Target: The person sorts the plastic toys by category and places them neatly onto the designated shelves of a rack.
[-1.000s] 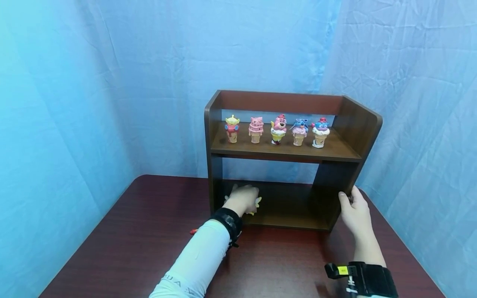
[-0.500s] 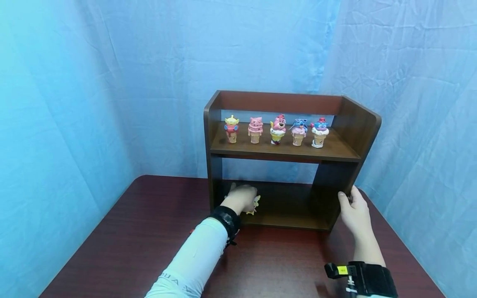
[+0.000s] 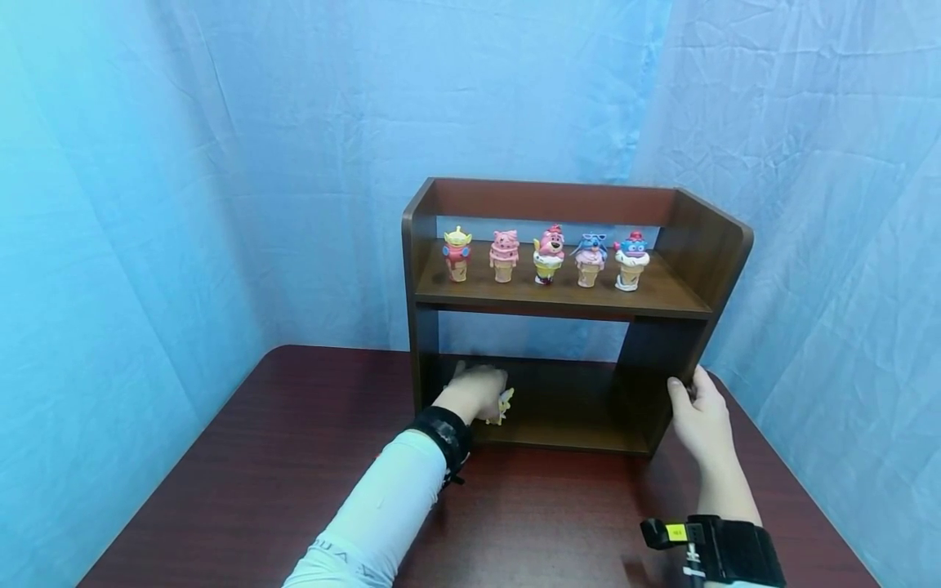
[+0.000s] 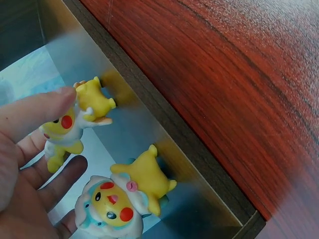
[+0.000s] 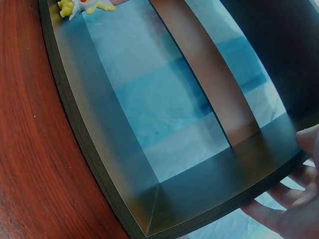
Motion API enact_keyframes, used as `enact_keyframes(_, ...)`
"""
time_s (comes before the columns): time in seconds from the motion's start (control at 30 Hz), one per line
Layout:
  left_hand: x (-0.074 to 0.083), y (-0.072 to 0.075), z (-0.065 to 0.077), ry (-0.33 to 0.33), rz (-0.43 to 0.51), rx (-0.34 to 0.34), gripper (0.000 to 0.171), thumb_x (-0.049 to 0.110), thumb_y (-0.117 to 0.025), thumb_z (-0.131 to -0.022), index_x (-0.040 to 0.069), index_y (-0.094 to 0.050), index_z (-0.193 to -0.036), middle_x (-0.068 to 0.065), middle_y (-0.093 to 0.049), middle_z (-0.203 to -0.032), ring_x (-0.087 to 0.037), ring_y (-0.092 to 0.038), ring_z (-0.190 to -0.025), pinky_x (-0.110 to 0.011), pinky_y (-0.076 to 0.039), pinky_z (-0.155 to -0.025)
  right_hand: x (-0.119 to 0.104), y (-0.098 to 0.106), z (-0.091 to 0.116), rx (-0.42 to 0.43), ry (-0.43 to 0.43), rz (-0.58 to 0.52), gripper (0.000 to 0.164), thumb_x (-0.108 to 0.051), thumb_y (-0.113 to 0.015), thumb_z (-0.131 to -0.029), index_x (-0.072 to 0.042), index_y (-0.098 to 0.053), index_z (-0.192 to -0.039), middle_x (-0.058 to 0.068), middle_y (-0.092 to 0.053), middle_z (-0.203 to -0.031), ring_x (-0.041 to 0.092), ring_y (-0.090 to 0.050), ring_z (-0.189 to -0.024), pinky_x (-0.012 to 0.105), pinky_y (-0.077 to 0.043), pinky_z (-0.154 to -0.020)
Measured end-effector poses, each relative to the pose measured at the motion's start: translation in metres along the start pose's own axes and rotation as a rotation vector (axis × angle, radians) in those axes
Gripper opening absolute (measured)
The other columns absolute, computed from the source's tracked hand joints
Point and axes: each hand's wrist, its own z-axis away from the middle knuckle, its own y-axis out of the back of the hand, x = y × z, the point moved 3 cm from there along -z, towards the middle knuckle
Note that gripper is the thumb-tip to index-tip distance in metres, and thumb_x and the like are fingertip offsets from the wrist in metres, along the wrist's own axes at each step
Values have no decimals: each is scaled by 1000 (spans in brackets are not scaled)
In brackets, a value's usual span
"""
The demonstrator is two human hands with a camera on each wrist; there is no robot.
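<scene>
My left hand (image 3: 478, 390) reaches into the lower level of a dark brown two-tier shelf (image 3: 562, 304), at its left end. In the left wrist view, its thumb and fingers pinch a small yellow Pikachu figurine (image 4: 95, 102) with white on it and red cheeks, close over the bottom board. Beside it stands a second Pikachu figurine (image 4: 149, 177) in a white and light-blue hood. At the other end, my right hand (image 3: 703, 418) grips the shelf's right side panel (image 5: 209, 214), thumb on the inner side and fingers outside.
On the upper board, several ice-cream-cone character figurines (image 3: 547, 260) stand in a row. The shelf rests on a dark red-brown wooden table (image 3: 544, 514). Light blue cloth (image 3: 323, 163) hangs behind and at both sides.
My left hand and forearm have shifted slightly left, and a red bit beside the wrist has gone from view. My right hand and the figurines on the upper board stay put.
</scene>
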Motion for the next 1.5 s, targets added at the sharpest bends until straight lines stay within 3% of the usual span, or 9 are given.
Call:
enact_keyframes(0.17,3,6,5,-13,3,-11,38,29,-90,-78,21,-68,-107,8,-63,-95,-16,-60,-98,-57,-27,-113,0,1,-1,1,-3,-1,52,-36,-36,-110,-7,-39,-154,29,-50,-144,48,-49,-127,66,-42,-93)
enact_keyframes(0.33,1,7,7,-6,16,-21,33,29,-90,-78,22,-68,-101,9,-63,-92,-16,-60,-97,-57,-25,-114,0,1,0,3,-2,-2,52,-35,-37,-110,-7,-39,-154,29,-50,-144,49,-49,-127,66,-42,-92)
enact_keyframes(0.8,-2,3,5,-5,14,5,37,29,-87,-82,21,-68,-113,8,-66,-101,-17,-61,-104,-59,-26,-114,0,1,0,-3,-3,0,52,-35,-37,-110,-8,-39,-155,29,-50,-144,47,-50,-125,65,-42,-91)
enact_keyframes(1.2,-3,4,9,22,38,6,39,34,-89,-78,22,-69,-109,8,-65,-99,-17,-60,-104,-58,-22,-115,-1,1,0,5,-3,1,50,-35,-37,-110,-7,-41,-152,30,-51,-143,48,-50,-125,66,-42,-93)
enact_keyframes(1.5,-5,12,15,-11,69,69,64,47,-83,-82,20,-63,-136,2,-63,-127,-21,-56,-120,-60,-22,-115,-1,1,0,4,-6,1,50,-35,-37,-110,-5,-42,-151,31,-49,-144,50,-48,-128,68,-41,-94)
